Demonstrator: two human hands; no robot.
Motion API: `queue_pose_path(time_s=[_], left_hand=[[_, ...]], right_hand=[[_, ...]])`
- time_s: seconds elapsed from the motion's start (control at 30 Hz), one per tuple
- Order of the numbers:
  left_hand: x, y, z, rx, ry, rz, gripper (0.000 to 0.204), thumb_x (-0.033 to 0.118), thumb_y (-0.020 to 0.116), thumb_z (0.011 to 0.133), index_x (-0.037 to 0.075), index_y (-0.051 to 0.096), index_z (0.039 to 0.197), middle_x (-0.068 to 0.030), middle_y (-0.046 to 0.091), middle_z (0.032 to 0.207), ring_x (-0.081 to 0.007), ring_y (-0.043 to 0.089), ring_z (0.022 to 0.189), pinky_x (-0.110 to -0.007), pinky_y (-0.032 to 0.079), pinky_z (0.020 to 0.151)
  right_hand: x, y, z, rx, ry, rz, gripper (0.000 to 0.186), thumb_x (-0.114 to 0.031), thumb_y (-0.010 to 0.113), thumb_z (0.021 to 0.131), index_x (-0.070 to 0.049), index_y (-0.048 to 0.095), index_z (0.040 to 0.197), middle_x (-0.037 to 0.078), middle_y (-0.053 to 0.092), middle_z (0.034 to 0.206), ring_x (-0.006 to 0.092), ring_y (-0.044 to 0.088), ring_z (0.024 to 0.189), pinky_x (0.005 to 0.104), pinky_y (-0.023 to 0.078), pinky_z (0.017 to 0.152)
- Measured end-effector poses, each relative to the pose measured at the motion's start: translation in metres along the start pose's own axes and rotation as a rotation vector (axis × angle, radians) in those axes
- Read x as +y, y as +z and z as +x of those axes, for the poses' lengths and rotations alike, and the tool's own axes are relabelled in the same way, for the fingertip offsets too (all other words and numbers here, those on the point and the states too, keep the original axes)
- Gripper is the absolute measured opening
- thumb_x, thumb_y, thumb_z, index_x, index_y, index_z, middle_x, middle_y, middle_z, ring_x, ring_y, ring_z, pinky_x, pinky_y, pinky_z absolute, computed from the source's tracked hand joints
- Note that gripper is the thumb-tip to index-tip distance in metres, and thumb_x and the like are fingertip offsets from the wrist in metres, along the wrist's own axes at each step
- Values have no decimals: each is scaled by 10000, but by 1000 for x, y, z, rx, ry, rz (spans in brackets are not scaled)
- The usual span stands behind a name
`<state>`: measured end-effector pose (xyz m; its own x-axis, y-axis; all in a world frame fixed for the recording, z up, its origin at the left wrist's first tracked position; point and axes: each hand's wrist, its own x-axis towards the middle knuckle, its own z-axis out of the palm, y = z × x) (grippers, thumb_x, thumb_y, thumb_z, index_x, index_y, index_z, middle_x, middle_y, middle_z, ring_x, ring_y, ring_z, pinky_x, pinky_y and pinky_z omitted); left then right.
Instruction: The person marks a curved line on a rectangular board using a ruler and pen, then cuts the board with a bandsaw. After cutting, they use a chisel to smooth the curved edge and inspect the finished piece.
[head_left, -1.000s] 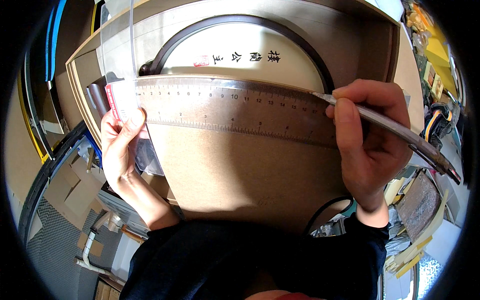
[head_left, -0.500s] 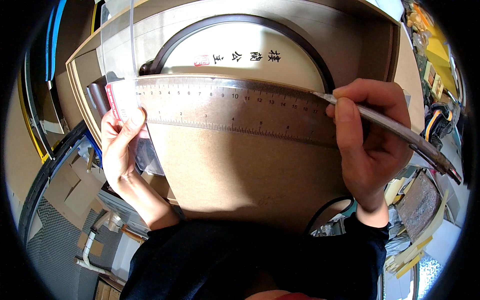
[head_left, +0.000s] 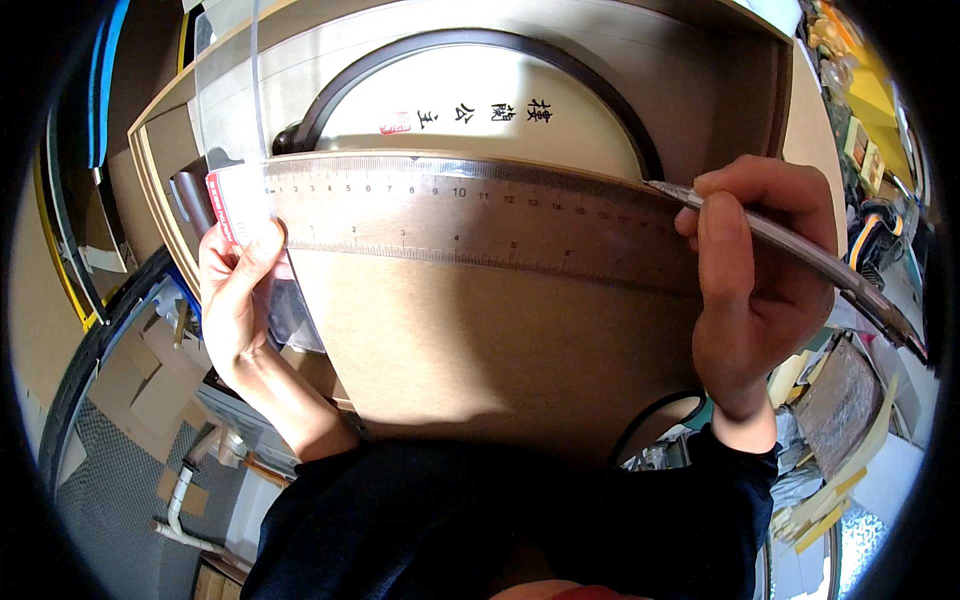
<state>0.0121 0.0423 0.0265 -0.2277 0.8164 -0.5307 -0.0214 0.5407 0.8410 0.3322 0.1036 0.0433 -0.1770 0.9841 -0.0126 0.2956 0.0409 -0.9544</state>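
My left hand (head_left: pixel 240 280) is closed on the left end of a clear ruler (head_left: pixel 430 220) with a red-and-white label, thumb on top. The ruler lies across a brown board (head_left: pixel 450 350); a clear plastic strip (head_left: pixel 228 80) runs upward from its left end. My right hand (head_left: pixel 760 290) grips a silver pen (head_left: pixel 810 255), its tip at the ruler's upper edge, right of centre. Behind the ruler is a cream round panel (head_left: pixel 450 80) in a dark rim, bearing black characters and a red seal, partly hidden by board and ruler. A dark cylinder (head_left: pixel 188 195) sits beside my left fingers.
A cardboard box (head_left: pixel 785 90) surrounds the round panel. Blue and yellow strips (head_left: pixel 100 100) lean at the left above cardboard scraps (head_left: pixel 150 370) and white pipes (head_left: pixel 180 500). Yellow pieces (head_left: pixel 870 120), a speckled sheet (head_left: pixel 830 400) and other clutter fill the right side.
My right hand and the pen have shifted right, the pen tip now farther along the ruler's edge. The ruler and scene appear slightly left in the frame; my left hand keeps its hold.
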Motion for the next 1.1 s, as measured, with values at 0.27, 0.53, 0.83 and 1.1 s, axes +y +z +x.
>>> queue_pose_path(time_s=[0.27,0.53,0.83,1.1], left_hand=[[2,4,-2,12,5,34,192,209,688,826,47,606,887,22,580,680,-37,495,546,-160,381,520],[0,0,0,11,-7,24,181,195,693,821,50,610,891,20,590,683,-34,508,538,-156,394,503],[1,3,0,17,2,32,178,201,694,821,55,609,880,31,579,677,-26,494,535,-151,384,503],[2,3,0,8,-2,27,179,198,692,822,55,606,885,30,578,678,-30,500,536,-155,388,502]], right_hand=[[1,-1,-3,-22,6,-14,88,-18,520,871,3,538,954,52,540,852,63,525,691,178,421,637],[0,-1,-3,-26,30,-29,79,-20,522,874,2,540,948,52,542,846,64,530,689,175,423,632],[0,-1,-3,-22,42,-46,79,-17,523,871,-1,543,945,53,549,841,64,535,685,176,426,632],[0,-2,-3,-11,38,-34,83,-14,523,867,-4,545,946,51,557,836,65,536,690,179,427,636]])
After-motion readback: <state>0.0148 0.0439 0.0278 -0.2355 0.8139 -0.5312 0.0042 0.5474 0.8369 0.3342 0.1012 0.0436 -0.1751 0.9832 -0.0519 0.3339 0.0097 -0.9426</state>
